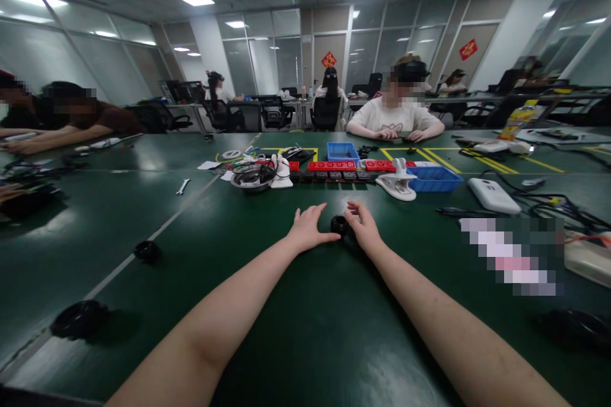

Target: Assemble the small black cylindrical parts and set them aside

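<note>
A small black round piece with a hollow centre point(338, 224) stands on the green table between my two hands; its exact kind I cannot make out. My left hand point(309, 229) is at its left, open, with the fingers spread and the thumb reaching to the piece's lower front edge. On the other side my right hand point(363, 226) is open too, its fingertips apart and close against the right rim. Whether they touch it is hard to see. A similar black round piece point(147, 251) lies to the left, and a larger black one point(80, 319) nearer to me.
Ahead are a metal bowl of cables point(252, 179), a red power strip point(331, 166), a white clamp point(399, 183) and blue bins point(433, 179). A wrench point(182, 186) lies left, a white power bank point(494, 196) right. Across the table sits a person point(396, 111).
</note>
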The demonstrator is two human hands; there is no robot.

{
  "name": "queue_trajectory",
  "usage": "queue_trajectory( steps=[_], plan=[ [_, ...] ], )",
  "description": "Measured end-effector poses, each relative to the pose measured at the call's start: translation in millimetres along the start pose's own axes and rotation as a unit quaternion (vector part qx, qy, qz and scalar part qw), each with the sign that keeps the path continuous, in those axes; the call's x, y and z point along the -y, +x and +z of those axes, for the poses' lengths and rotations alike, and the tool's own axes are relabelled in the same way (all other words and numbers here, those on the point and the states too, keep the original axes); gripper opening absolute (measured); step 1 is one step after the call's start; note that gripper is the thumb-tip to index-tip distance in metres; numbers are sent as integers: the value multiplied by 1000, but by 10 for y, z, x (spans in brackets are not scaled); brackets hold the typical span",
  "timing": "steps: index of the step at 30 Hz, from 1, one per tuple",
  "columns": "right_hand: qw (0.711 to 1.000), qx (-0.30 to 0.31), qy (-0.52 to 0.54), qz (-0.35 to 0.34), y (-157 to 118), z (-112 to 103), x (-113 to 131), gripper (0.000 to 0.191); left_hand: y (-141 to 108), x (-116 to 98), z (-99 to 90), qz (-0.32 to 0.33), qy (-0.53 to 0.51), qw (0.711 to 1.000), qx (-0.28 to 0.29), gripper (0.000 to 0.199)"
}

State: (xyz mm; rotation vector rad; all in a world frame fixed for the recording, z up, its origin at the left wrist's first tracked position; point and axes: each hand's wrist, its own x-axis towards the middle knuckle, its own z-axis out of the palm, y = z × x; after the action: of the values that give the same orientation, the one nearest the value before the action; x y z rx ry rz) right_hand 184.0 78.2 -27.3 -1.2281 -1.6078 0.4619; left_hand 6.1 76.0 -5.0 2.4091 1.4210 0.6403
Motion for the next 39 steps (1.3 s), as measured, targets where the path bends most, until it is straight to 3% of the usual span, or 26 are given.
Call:
queue_trajectory(
  steps=[6, 10, 18, 22, 30, 39],
  plan=[
    [997, 16, -68, -41, -116, 20, 163, 41, -92, -200, 143, -66, 50, 996, -42, 66],
    [992, 6, -115, -51, -146, 37, 241, 32, -86, -233, 155, -77, 69, 993, -61, 50],
    [988, 3, -144, -61, -130, 57, 280, 25, -44, -174, 146, -35, 66, 996, -47, 34],
    [987, 27, -134, -81, -131, 38, 305, 19, 3, -89, 132, 5, 44, 999, -23, 33],
    [984, 85, -99, -125, -53, -41, 318, 28, 112, 74, 81, 111, -19, 993, 34, 37],
    [983, 84, -81, -141, -77, -28, 395, 18, 162, 124, 96, 136, -28, 988, 68, 32]
  ],
)
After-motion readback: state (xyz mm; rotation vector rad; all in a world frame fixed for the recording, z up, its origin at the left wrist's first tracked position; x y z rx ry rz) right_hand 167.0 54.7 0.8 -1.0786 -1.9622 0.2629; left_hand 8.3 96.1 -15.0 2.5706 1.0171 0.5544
